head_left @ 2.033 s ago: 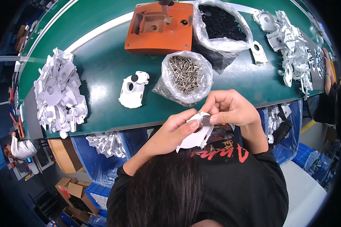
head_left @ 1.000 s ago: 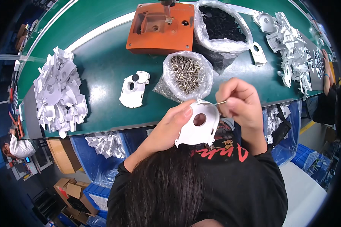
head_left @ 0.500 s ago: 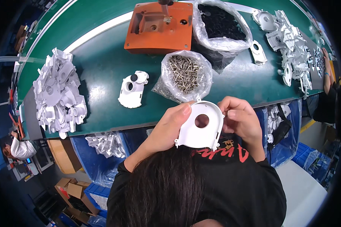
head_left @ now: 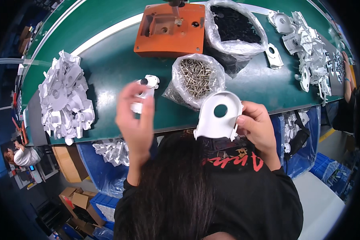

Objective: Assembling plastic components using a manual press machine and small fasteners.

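Observation:
My right hand (head_left: 261, 125) grips the right edge of a white plastic housing cover (head_left: 209, 119), thumb in front. The cover is rounded at the top, has a round hole in it, and is held up before my chest at the table's front edge. My left hand (head_left: 135, 122) is raised over the green table, blurred, with thumb and fingers apart and nothing visible in them. Behind its fingers lies a second white housing part (head_left: 151, 82) with a black round piece on it, partly hidden by the hand.
An orange fixture block (head_left: 170, 42) stands at the back. Clear bags hold metal screws (head_left: 195, 76) and black parts (head_left: 234, 24). White parts are heaped at left (head_left: 66, 100) and right (head_left: 306, 48). One white piece (head_left: 274, 57) lies apart. Blue bins (head_left: 104, 176) sit below the table edge.
My left hand has let go of the cover and moved left toward the housing part on the table. The cover, in my right hand alone, has risen slightly and tilted.

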Demonstrator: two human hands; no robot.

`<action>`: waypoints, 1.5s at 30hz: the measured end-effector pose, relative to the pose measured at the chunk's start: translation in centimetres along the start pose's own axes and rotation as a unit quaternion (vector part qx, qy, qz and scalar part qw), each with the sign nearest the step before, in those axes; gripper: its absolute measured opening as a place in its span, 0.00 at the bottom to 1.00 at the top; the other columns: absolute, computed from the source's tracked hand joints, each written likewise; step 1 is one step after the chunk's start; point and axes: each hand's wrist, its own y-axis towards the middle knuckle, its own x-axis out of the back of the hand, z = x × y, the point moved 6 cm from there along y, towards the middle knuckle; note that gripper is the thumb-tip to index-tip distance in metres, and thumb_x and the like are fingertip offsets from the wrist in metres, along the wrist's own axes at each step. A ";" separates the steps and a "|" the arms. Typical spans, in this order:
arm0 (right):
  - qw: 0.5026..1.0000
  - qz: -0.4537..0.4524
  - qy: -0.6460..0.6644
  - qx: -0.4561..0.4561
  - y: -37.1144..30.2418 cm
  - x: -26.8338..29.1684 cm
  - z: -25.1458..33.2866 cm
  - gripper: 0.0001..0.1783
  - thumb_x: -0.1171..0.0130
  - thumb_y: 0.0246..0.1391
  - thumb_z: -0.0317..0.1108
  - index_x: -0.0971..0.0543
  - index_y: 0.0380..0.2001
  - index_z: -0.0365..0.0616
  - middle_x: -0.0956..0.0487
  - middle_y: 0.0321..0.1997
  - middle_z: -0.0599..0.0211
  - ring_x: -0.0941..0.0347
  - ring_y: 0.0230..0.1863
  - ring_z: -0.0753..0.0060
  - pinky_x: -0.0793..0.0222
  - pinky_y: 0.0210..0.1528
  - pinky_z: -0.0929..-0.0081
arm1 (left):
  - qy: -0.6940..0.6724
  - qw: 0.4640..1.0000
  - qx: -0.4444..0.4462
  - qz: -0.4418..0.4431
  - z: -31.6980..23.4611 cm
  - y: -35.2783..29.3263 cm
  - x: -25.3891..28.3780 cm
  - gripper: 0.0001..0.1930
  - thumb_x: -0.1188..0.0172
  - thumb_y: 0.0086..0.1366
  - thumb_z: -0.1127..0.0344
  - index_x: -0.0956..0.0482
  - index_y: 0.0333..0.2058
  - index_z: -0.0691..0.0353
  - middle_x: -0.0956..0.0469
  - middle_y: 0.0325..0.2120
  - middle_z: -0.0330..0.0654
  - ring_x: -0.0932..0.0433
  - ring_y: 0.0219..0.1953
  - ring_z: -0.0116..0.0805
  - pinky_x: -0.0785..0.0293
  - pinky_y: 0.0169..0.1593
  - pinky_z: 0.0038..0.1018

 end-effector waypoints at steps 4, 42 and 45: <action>0.999 -0.030 0.032 0.031 0.1 1.6 -0.7 0.13 0.44 0.57 0.35 0.25 0.37 0.33 0.25 0.23 0.70 0.42 0.11 0.90 0.51 0.12 0.91 | 0.244 0.967 0.004 0.066 4.3 0.8 1.9 0.37 0.35 0.54 0.62 0.43 0.60 0.65 0.38 0.56 0.54 0.41 0.59 0.52 0.46 0.61 0.41; 0.965 -0.075 0.041 0.247 1.5 -3.0 0.3 0.07 0.45 0.58 0.29 0.29 0.34 0.35 0.25 0.25 0.67 0.31 0.16 0.83 0.38 0.16 0.85 | -0.016 0.974 -0.201 0.106 -6.6 -1.6 -6.2 0.42 0.32 0.45 0.72 0.42 0.59 0.74 0.36 0.56 0.58 0.33 0.55 0.51 0.36 0.57 0.36; 0.977 -0.047 0.074 0.195 1.7 -2.7 -0.4 0.08 0.46 0.59 0.31 0.30 0.35 0.36 0.26 0.25 0.67 0.31 0.16 0.83 0.38 0.17 0.86 | 0.010 0.968 -0.209 0.141 -6.7 -1.6 -6.5 0.40 0.38 0.51 0.73 0.48 0.61 0.74 0.37 0.58 0.56 0.34 0.58 0.44 0.37 0.59 0.34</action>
